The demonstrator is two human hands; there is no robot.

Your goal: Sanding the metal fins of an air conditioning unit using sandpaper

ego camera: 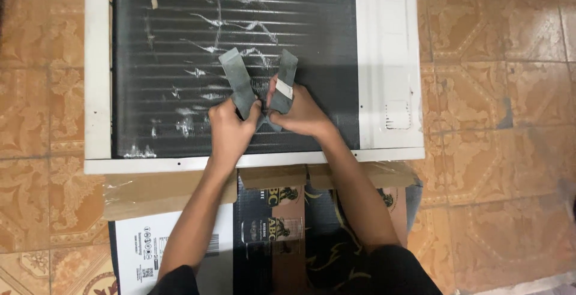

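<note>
Flattened cardboard box (180,190) on patterned (orange) floor tiles (498,121).

Left hand (231,128) and right hand (298,112) meet, fingers (254,113) curled.

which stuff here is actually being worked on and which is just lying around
In hand: left hand and right hand each grip a grey strip, over the dark finned panel in its white frame.

Lying about: flattened cardboard box, tiled floor.

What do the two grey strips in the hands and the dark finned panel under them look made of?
The grey strips look like matte cloth tape or foam: flat, flexible, bent at the hands. The finned panel looks like thin metal fins, dark with silvery scratches. The frame looks like white painted metal or plastic.
</note>
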